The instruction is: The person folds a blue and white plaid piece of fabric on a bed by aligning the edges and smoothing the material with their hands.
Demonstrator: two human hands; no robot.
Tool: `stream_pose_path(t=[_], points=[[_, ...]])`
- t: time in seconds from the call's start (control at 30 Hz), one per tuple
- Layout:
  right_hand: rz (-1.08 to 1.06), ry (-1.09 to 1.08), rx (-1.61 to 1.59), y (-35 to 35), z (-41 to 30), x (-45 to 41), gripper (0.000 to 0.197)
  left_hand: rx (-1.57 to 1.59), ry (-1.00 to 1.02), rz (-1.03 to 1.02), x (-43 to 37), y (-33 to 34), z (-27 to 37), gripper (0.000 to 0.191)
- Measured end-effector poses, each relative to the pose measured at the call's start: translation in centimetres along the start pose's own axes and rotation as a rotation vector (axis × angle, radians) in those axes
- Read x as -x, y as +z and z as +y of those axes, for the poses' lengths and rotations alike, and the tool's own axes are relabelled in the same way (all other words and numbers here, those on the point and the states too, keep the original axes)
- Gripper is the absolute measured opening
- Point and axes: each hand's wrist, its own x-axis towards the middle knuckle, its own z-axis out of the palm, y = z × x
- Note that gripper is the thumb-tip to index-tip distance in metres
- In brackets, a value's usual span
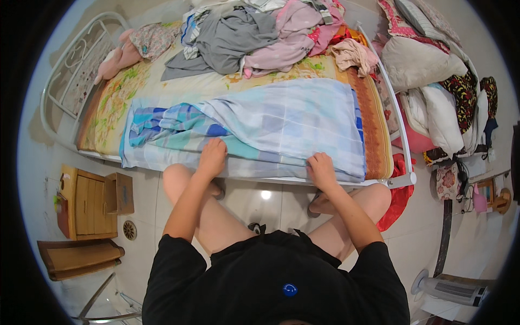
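A blue, white and turquoise checked cloth [276, 118] lies partly folded along the near side of the bed, bunched at its left end. My left hand [213, 156] rests at the near edge of the turquoise layer, fingers curled on the fabric; whether it grips is not clear. Farther right, my right hand [321, 168] has its fingertips at the near edge of the upper layer, the thumb side towards the left. Its fingers are bent, and a firm pinch cannot be made out. Beneath the cloth is a floral mattress cover [118, 97].
Behind the cloth, a grey fabric [235, 40] and pink clothes [284, 44] form a heap. A plush toy [118, 61] lies at the left. White metal rails [390, 89] bound the bed; pillows [422, 63] are piled beyond. A wooden cabinet [91, 203] stands at the lower left.
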Motion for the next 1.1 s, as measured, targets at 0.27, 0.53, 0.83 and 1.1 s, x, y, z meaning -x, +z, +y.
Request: stream_pose_path(t=[0.27, 0.53, 0.83, 1.1], points=[[-0.177, 0.115, -0.013, -0.4, -0.5, 0.4, 0.01, 0.082, 0.056, -0.252, 1.1, -1.6, -2.4, 0.012], [0.013, 0.123, -0.413, 4.8, -10.9, -13.6, 0.009, 0.246, -0.323, -0.06, 0.7, -4.0, -5.5, 0.016], [0.218, 0.269, -0.181, 16.9, -19.3, -30.5, 0.013, 0.204, -0.465, 0.07, 2.8, -3.8, -12.9, 0.019], [0.576, 0.753, -0.96, 9.7, -17.5, -28.5, 0.015, 0.247, -0.453, 0.044, 4.8, -4.5, -16.2, 0.022]])
